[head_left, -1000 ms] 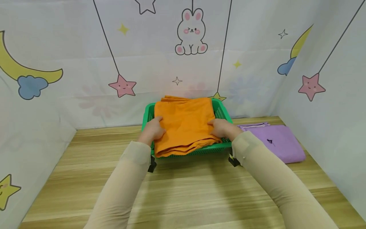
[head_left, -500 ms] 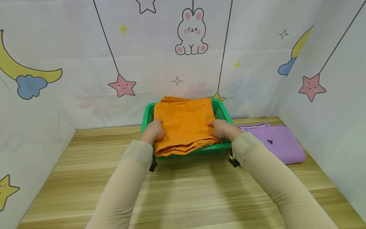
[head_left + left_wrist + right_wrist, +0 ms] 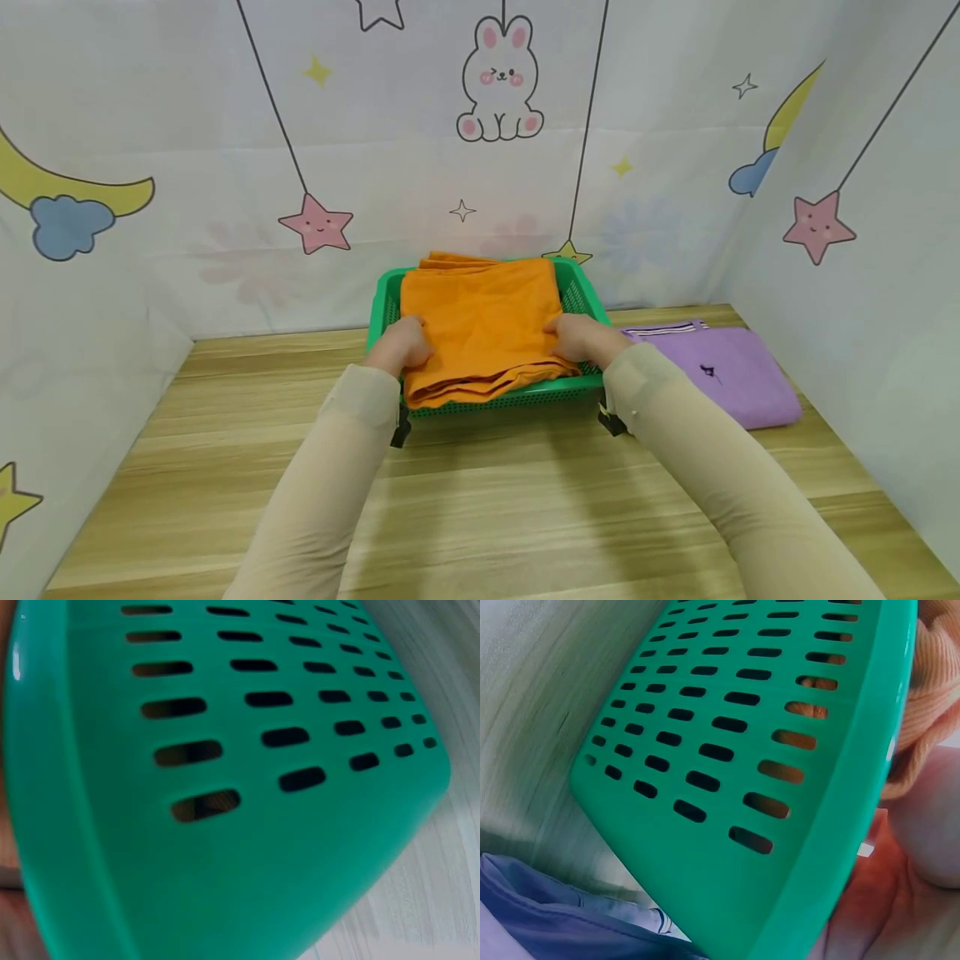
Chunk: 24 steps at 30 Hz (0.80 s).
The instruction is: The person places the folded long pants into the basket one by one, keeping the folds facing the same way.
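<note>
A folded orange cloth (image 3: 483, 312) lies in a green perforated plastic basket (image 3: 517, 397) against the back wall, its front folds overhanging the near rim. My left hand (image 3: 403, 343) grips the cloth's left edge, thumb on top. At the opposite edge, my right hand (image 3: 583, 337) holds the cloth in the same way, its fingers partly hidden below. Mostly the basket's side wall (image 3: 225, 862) fills the left wrist view. In the right wrist view, the hand (image 3: 885, 900) is inside the rim, beside the ribbed orange fabric (image 3: 930, 690).
A folded purple garment (image 3: 738, 379) with a striped edge lies on the wood-grain table (image 3: 487, 517), right of the basket and partly behind the right sleeve. White printed fabric walls (image 3: 405, 167) enclose the table at the back and both sides.
My left hand has shifted slightly toward the front along the cloth's left edge. The right hand, cloth and basket stay nearly in place, and the head view has drifted a little.
</note>
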Each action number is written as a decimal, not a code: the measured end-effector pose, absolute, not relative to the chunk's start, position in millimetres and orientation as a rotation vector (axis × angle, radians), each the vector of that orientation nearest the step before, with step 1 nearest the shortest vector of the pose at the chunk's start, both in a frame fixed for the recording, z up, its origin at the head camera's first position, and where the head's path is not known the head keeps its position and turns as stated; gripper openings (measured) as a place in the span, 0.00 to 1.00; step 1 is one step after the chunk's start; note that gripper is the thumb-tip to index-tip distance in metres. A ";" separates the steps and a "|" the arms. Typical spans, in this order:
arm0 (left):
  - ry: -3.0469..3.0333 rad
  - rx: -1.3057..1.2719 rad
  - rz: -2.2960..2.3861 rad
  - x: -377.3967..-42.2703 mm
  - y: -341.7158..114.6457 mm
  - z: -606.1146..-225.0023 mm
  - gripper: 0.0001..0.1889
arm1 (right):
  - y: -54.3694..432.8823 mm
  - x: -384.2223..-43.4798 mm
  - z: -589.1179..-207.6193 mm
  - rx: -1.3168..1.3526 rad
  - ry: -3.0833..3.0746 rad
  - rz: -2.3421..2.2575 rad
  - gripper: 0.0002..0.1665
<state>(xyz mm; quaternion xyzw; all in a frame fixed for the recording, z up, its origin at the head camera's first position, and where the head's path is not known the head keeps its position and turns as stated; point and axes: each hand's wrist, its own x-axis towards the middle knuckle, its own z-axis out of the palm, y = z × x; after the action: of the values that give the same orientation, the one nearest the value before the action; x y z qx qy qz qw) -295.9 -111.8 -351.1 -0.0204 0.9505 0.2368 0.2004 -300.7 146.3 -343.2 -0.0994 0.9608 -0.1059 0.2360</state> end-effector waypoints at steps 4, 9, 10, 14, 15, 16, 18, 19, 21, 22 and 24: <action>2.641 -0.045 0.631 -296.1 -112.0 -349.9 0.31 | 145.6 -302.2 -344.0 -0.287 2.629 -0.250 0.29; 2.615 -0.026 0.612 -296.6 -111.7 -348.4 0.31 | 145.4 -303.2 -345.6 -0.323 2.617 -0.218 0.29; 2.612 -0.020 0.604 -296.5 -111.7 -348.5 0.31 | 145.4 -303.4 -346.4 -0.326 2.611 -0.212 0.29; 2.621 0.017 0.543 -297.2 -111.8 -349.7 0.31 | 146.1 -304.3 -348.0 -0.314 2.591 -0.207 0.29; 2.624 0.023 0.529 -297.4 -111.7 -349.6 0.31 | 146.3 -304.6 -348.1 -0.308 2.587 -0.209 0.29; 2.624 0.027 0.521 -297.5 -111.5 -349.6 0.30 | 146.5 -304.8 -348.0 -0.302 2.583 -0.211 0.29; 2.622 0.030 0.510 -298.1 -110.9 -349.5 0.30 | 146.7 -305.3 -348.0 -0.293 2.575 -0.218 0.30; 2.621 0.031 0.506 -298.3 -110.8 -349.5 0.30 | 146.8 -305.5 -348.1 -0.297 2.575 -0.211 0.30; 2.618 0.026 0.503 -298.5 -110.5 -349.3 0.30 | 146.4 -305.4 -347.7 -0.312 2.572 -0.194 0.30; 2.617 0.026 0.499 -298.3 -110.5 -349.3 0.30 | 146.1 -305.1 -347.1 -0.320 2.573 -0.184 0.29; 2.622 0.029 0.489 -298.1 -110.5 -349.4 0.30 | 145.3 -305.2 -347.1 -0.330 2.571 -0.160 0.29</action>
<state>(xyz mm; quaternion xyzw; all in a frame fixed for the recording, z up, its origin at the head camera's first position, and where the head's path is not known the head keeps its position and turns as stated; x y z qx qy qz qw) -298.1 -110.5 -349.4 0.0105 0.9555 0.1782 0.2347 -305.2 145.3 -347.1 -0.1225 0.9535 -0.0595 0.2689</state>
